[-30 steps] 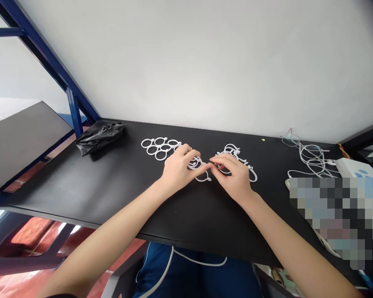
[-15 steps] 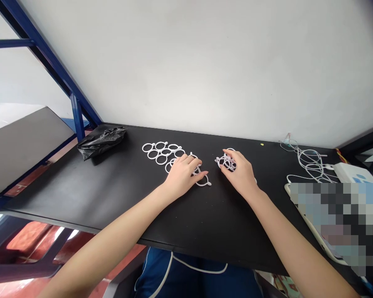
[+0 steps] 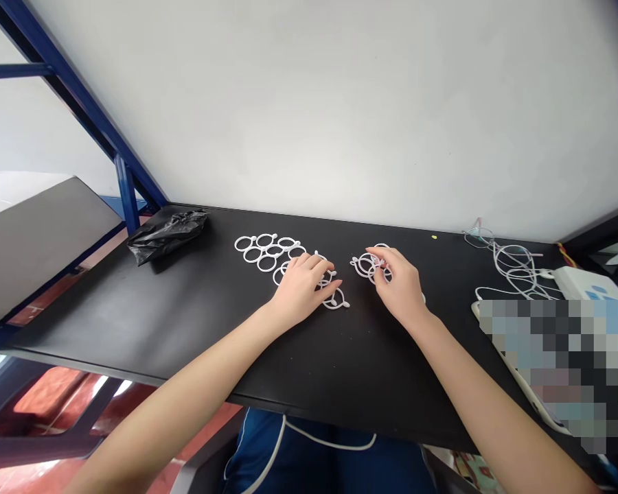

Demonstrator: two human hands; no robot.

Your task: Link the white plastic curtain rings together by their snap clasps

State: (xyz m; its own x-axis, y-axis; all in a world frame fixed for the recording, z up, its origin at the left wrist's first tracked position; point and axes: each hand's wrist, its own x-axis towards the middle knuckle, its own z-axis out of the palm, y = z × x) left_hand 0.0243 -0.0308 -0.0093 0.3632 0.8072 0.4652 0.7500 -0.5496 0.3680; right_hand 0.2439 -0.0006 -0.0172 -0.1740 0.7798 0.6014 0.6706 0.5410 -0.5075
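Observation:
White curtain rings, each with a small eyelet, lie spread on the black table left of the middle. My left hand rests over the right end of this group, fingers bent and thumb held apart; several rings show beneath and beside it. A smaller heap of curtain rings lies to the right, overlapping one another. Around its right side curves my right hand, with thumb and forefinger on the rings. The palm hides part of the heap.
A crumpled black plastic bag lies at the table's left back. On the right are a tangled white cable, a white box and a blurred-out device. Behind the table stands a white wall.
The rings at my right hand have shifted slightly left and spread a little, and its thumb has moved. By my left thumb, another ring now overlaps the nearest one.

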